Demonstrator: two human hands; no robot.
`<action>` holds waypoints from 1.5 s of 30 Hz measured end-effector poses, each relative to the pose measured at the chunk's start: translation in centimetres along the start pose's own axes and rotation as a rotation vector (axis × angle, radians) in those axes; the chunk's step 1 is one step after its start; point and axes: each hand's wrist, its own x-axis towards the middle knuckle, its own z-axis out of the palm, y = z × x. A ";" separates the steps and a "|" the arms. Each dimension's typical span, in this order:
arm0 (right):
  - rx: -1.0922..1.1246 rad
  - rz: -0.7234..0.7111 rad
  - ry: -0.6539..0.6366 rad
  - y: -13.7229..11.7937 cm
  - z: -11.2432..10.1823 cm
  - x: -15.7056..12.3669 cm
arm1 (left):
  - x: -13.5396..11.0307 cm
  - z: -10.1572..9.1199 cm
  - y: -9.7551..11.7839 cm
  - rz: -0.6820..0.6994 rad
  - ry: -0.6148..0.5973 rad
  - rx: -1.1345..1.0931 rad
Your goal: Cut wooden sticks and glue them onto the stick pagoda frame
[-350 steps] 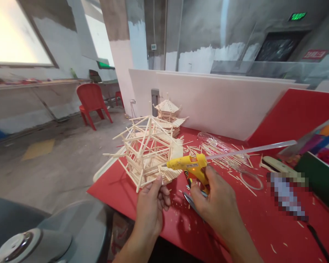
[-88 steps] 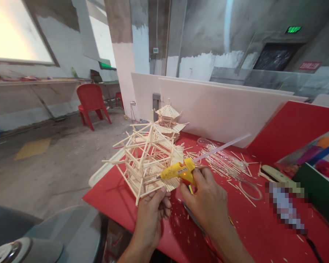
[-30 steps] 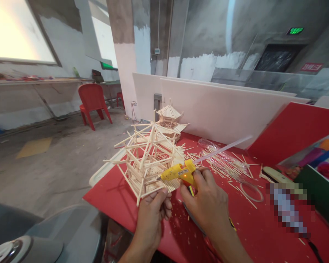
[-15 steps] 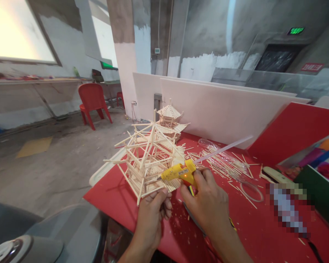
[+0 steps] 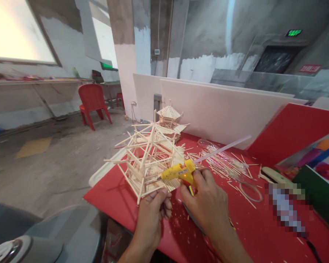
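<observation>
In my right hand (image 5: 207, 199) is a yellow hot glue gun (image 5: 179, 172), its small orange light glowing. A long translucent glue stick (image 5: 224, 148) sticks out of its back. The nozzle points left, into the lower front of a pavilion-like model (image 5: 152, 146) built from thin wooden sticks; whether the tip touches wood I cannot tell. My left hand (image 5: 153, 210) is closed at the model's lower front edge, with thumb and finger pinching a stick there. Its other fingers are curled under. Behind stands a smaller roofed part of stick work (image 5: 169, 113).
Loose wooden sticks and a clear plastic bag (image 5: 222, 159) lie on the red table (image 5: 244, 226), with a tape ring (image 5: 250, 191) near them. A utility knife-like tool (image 5: 279, 177) is at the right. White boards (image 5: 222, 113) stand behind; a grey stool (image 5: 71, 226) is at left.
My hands, the glue gun and the model hold almost the same places; only the view has shifted slightly.
</observation>
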 end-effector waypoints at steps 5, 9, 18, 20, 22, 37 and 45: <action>-0.006 -0.001 -0.009 -0.1 0.0 0.0 | 0.0 0.0 0.0 0.006 -0.004 -0.008; -0.014 -0.003 -0.009 -0.1 0.0 -0.1 | -0.1 0.1 0.2 0.013 0.002 -0.001; 0.002 -0.007 0.002 0.0 0.2 -0.1 | 0.0 -0.1 -0.1 0.004 0.000 -0.010; 0.021 -0.002 0.003 0.0 0.2 -0.1 | 0.1 -0.2 -0.1 0.004 -0.003 -0.014; 0.055 0.008 -0.002 0.1 0.1 -0.1 | 0.0 -0.4 -0.1 0.002 -0.014 -0.022; 0.351 0.128 0.087 1.7 -0.6 -1.0 | -1.2 -1.0 -1.0 -0.019 -0.045 0.015; 0.619 0.278 0.118 4.4 1.3 -5.3 | -1.8 -1.0 -5.0 -0.079 -0.057 0.083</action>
